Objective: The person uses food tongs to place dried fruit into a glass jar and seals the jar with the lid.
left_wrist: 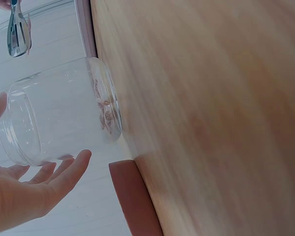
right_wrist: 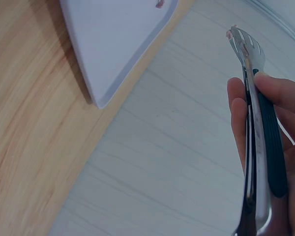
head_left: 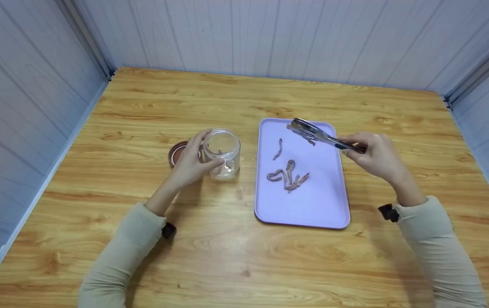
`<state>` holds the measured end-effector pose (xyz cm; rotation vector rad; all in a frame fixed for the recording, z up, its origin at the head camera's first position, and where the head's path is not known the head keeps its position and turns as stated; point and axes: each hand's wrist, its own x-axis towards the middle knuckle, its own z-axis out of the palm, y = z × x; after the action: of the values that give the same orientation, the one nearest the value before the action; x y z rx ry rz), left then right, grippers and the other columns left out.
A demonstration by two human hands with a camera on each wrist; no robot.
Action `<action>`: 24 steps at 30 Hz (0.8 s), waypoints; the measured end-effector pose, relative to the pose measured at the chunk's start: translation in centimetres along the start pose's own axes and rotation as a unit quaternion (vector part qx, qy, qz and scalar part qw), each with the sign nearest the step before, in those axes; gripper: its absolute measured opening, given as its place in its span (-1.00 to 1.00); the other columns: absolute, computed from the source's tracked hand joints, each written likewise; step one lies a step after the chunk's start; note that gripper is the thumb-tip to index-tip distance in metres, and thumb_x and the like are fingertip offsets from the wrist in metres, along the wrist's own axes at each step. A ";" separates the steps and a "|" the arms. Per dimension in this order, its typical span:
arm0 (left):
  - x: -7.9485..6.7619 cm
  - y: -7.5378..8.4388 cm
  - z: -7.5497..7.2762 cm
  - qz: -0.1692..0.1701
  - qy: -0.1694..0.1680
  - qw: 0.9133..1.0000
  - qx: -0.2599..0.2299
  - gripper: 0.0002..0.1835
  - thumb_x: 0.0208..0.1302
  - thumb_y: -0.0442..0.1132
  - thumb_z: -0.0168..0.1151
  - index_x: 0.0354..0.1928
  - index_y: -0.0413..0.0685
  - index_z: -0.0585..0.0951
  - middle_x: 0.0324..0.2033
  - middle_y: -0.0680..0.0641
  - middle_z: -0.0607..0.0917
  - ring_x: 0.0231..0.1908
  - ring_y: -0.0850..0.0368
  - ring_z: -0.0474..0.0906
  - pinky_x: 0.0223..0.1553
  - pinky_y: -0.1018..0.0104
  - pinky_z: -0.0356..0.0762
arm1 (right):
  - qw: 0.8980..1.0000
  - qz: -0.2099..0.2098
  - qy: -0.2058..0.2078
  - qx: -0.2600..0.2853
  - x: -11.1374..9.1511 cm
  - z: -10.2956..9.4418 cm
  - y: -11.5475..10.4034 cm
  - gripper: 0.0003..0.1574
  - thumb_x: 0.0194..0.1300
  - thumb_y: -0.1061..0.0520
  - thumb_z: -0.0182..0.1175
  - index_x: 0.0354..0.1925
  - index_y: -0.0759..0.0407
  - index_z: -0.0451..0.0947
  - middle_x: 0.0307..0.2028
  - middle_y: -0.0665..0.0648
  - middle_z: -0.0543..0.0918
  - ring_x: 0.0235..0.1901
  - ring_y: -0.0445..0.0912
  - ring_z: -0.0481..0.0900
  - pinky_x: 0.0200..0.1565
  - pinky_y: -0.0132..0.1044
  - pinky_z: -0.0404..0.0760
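Head view: sleeves (head_left: pixel 120 252), cut off at the bottom edge, cross a wood-grain counter (head_left: pixel 219 265). Near centre, the left hand (head_left: pixel 191 164) grips a jar (head_left: pixel 234 160), partly hiding a lid (head_left: pixel 176 155); right of centre, the right hand (head_left: pixel 377 154) pinches tongs (head_left: pixel 323 137) over a tray (head_left: pixel 313 211), their strip (head_left: pixel 311 141) hard to make out. Panelled walls (head_left: pixel 270 38) fill the top.

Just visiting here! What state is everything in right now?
Jar: upright, lidless, strips at its bottom.
Lid: off, lying on the table.
Tray: flat, bearing more strips.
Tongs: above the tray, pinching at least one strip.
Left hand: holding the jar.
Right hand: gripping the tongs.
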<state>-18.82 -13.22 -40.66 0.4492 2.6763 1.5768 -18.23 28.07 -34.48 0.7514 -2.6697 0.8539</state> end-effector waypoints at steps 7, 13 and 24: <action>-0.1 0.0 0.0 -0.006 -0.002 1.000 -0.003 -0.12 0.03 -0.04 0.37 0.35 -0.03 0.13 0.22 -0.19 0.21 0.17 -0.06 0.20 0.11 0.00 0.25 | 1.000 -0.015 -0.015 0.003 0.7 0.8 -1.1 -0.72 0.08 0.35 0.25 -0.17 0.21 0.66 -0.46 0.10 0.62 -0.74 -0.22 0.22 -0.71 -0.43 0.18; -0.1 0.1 0.0 -0.006 -0.003 1.000 -0.005 -0.11 0.03 -0.04 0.37 0.35 -0.04 0.13 0.21 -0.19 0.21 0.16 -0.05 0.21 0.10 0.04 0.26 | 0.999 -0.022 -0.033 0.017 1.4 1.6 -2.0 -0.66 0.07 0.36 0.26 -0.13 0.18 0.65 -0.54 0.04 0.57 -0.75 -0.23 0.20 -0.72 -0.42 0.18; 0.0 0.1 0.0 -0.014 0.000 1.000 0.001 -0.12 0.02 -0.07 0.38 0.35 -0.05 0.13 0.23 -0.19 0.21 0.19 -0.05 0.17 0.15 0.05 0.20 | 0.996 -0.064 -0.035 0.052 2.9 3.1 -3.8 -0.66 0.09 0.35 0.26 -0.11 0.16 0.64 -0.41 0.10 0.65 -0.72 -0.22 0.23 -0.69 -0.42 0.23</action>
<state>-18.81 -13.14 -40.57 0.4089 2.6731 1.5672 -18.83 22.38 -34.05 0.9813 -2.6203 0.9546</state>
